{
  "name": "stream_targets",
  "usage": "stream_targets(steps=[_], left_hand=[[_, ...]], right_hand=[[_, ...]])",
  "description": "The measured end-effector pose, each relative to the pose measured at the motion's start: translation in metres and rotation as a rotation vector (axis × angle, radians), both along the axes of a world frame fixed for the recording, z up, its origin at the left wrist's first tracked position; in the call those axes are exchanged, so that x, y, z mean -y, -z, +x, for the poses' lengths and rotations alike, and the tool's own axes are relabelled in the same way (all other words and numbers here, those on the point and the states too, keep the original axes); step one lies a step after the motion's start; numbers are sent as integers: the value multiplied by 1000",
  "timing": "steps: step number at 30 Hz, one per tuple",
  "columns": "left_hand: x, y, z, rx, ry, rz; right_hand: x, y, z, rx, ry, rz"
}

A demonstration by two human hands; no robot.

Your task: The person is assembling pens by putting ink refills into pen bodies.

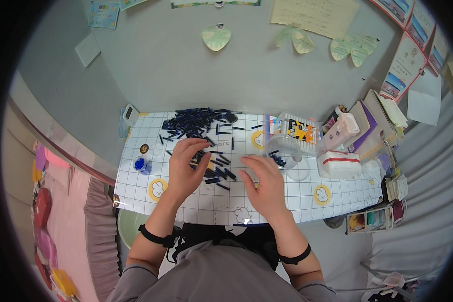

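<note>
My left hand [186, 166] hovers over the left side of some loose, short dark-blue tubes [221, 160], which look like pen ink cartridges. Its fingers are curved and the thumb stands apart; no tube shows clearly in its grip. Right of these tubes, my right hand [262, 183] has bent fingers, with a gap to the thumb and nothing seen between them. Behind my left hand lies a large heap of the same tubes [194, 121]. A clear round container [282, 147] with several dark-blue pieces in it sits just beyond my right hand, beside a clear round lid [298, 168].
At the left of the gridded tabletop [337, 194] stands a small clear jar [142, 166] of bright blue pieces. A clear plastic box [299, 131], a white pouch with a red zip [340, 164] and upright notebooks [370, 121] crowd the right. A grey wall [161, 75] rises behind.
</note>
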State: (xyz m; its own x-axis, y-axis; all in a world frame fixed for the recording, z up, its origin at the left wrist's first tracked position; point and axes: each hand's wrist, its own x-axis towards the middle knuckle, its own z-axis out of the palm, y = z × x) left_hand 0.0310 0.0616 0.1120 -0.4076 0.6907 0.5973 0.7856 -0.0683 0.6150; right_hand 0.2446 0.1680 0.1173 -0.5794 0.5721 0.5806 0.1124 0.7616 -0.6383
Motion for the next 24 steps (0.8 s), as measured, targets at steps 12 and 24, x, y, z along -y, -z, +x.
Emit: stream_targets(steps=[12, 24], left_hand=[[61, 86, -18, -103, 35, -307], [71, 87, -14, -68, 23, -278]], right_hand=[[49, 95, -37, 672, -44, 102], [11, 97, -61, 403, -43, 110]])
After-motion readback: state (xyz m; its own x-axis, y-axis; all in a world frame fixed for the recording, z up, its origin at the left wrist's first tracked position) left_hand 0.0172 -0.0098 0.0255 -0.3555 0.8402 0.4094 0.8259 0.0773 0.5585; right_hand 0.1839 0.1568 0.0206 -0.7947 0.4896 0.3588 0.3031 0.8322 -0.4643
